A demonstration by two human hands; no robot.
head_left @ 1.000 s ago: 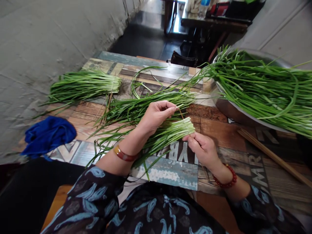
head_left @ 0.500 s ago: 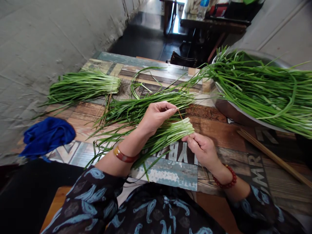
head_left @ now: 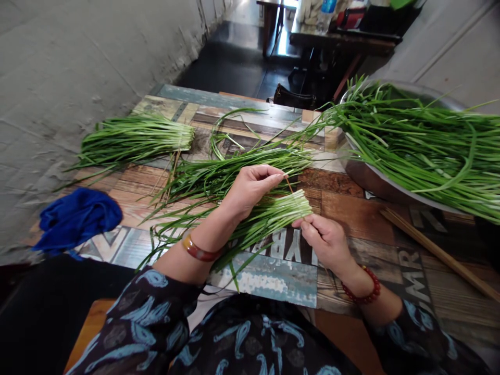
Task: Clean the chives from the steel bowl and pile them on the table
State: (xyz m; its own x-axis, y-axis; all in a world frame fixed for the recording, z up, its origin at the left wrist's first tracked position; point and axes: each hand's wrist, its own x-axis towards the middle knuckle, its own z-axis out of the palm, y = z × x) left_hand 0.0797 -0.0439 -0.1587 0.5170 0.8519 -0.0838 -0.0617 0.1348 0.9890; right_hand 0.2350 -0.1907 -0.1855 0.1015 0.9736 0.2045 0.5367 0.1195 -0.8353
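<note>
A bunch of green chives (head_left: 269,213) lies before me, its pale cut ends pointing right. My left hand (head_left: 258,187) is above the bunch, thumb and forefinger pinched on a thin brown strand (head_left: 289,184) that runs down to the chives near their cut ends. At the lower right of these ends, my right hand (head_left: 324,238) is closed in a pinch. A thin brown end trails beneath that hand, seemingly of the same strand. The strand's path under the bunch is hidden. Behind my left hand lies a pile of loose chives (head_left: 211,169).
Another chive bunch (head_left: 140,136) lies at the table's far left, with thin brown strands (head_left: 169,179) near it. A blue cloth (head_left: 80,219) is at left. At right stand a metal basin (head_left: 367,172) heaped with chives and long wooden sticks (head_left: 437,252). A wall borders the left.
Almost nothing differs. Both hands keep their pinches beside the chive bunch, and the view has shifted very slightly.
</note>
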